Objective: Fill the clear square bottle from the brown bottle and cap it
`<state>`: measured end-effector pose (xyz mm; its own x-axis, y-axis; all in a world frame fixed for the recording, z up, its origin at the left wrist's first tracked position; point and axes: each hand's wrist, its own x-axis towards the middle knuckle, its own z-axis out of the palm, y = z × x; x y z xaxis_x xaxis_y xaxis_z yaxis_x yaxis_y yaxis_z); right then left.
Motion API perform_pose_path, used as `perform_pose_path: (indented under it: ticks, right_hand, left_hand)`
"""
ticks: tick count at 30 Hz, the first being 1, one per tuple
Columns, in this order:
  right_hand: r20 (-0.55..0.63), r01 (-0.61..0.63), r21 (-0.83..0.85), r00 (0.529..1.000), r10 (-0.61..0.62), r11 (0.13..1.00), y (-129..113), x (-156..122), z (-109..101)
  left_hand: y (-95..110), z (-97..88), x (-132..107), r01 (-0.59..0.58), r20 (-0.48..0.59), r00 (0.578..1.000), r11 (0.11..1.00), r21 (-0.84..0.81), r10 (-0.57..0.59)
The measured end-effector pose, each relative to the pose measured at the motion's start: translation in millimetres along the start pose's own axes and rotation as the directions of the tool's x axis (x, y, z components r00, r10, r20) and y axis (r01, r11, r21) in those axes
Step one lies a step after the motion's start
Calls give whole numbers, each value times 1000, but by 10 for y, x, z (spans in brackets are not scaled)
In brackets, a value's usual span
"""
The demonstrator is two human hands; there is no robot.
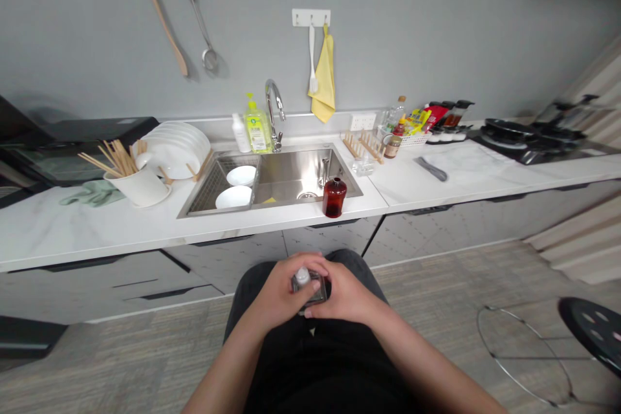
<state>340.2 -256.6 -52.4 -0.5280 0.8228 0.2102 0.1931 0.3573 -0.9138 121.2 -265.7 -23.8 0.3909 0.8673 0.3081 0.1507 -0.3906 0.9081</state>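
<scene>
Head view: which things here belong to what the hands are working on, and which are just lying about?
In hand: the left hand and right hand, both around a small glass bottle with a white cap.

Lying about: an amber glass bottle, a steel sink, a green dish soap bottle, stacked white plates.

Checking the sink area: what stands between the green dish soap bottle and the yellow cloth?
In the head view, a chrome faucet stands between the green dish soap bottle and the yellow cloth.
</scene>
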Motion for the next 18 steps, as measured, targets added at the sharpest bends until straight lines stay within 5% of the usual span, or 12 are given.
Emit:
perform_pose_path:
  ticks: [4, 10, 18]
  right_hand:
    - [20, -13, 6, 1000, 13, 1000, -6, 13, 4]
    - [15, 3, 10, 1000, -3, 1000, 33, 70, 29]
    - [7, -8, -2, 1000, 8, 1000, 113, 81, -8]
  left_hand:
    - [-31, -62, -9, -30, 62, 998, 998, -55, 33]
    - [-119, 1, 30, 72, -36, 997, 997, -20, -73]
    - [-80, -92, 28, -17, 60, 998, 1000, -15, 18]
